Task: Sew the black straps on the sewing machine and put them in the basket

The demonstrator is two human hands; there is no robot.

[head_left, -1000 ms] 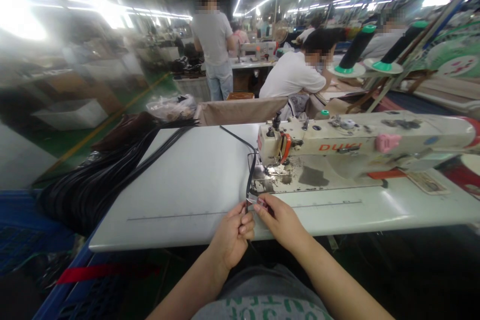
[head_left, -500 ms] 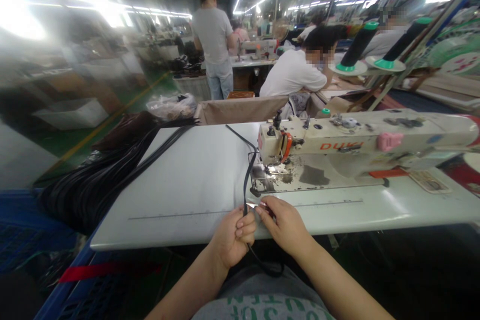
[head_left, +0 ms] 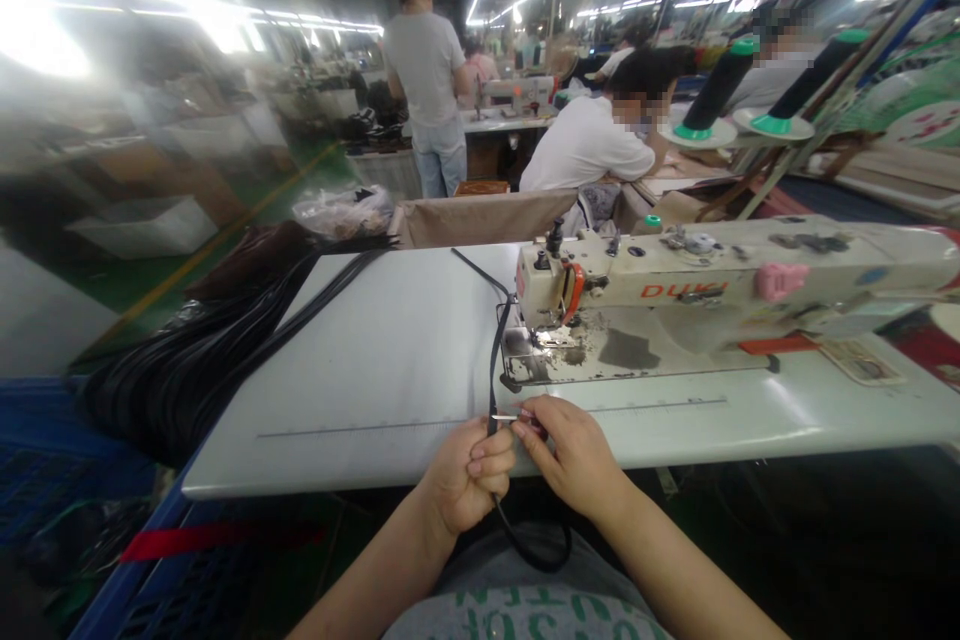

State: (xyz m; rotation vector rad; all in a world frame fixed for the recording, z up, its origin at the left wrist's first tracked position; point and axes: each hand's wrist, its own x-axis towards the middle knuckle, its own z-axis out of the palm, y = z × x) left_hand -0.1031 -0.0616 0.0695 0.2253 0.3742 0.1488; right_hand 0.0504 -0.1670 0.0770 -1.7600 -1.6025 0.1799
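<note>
My left hand (head_left: 474, 475) is closed in a fist around a narrow black strap (head_left: 493, 370) at the table's front edge. Above the fist the strap runs up past the sewing machine's needle end; below, it hangs in a loop over my lap. My right hand (head_left: 566, 450) is closed on small thread snips (head_left: 507, 417), whose reddish handle is mostly hidden by the fingers. Their thin silver blade points left and reaches the strap just above my left fist. The sewing machine (head_left: 675, 270) stands right behind my right hand.
A thick bundle of black straps (head_left: 195, 370) drapes over the table's left side, above a blue crate (head_left: 37, 450). The white table (head_left: 360, 350) has a printed ruler line. Black thread cones (head_left: 720, 90) stand at the right. Behind a fabric-lined bin (head_left: 480, 220), a person (head_left: 585, 145) leans forward.
The snips' blade has turned and now shows as a thin line against the strap, where it looked broader before. Both hands have stayed nearly in place. The hanging strap loop has shifted slightly.
</note>
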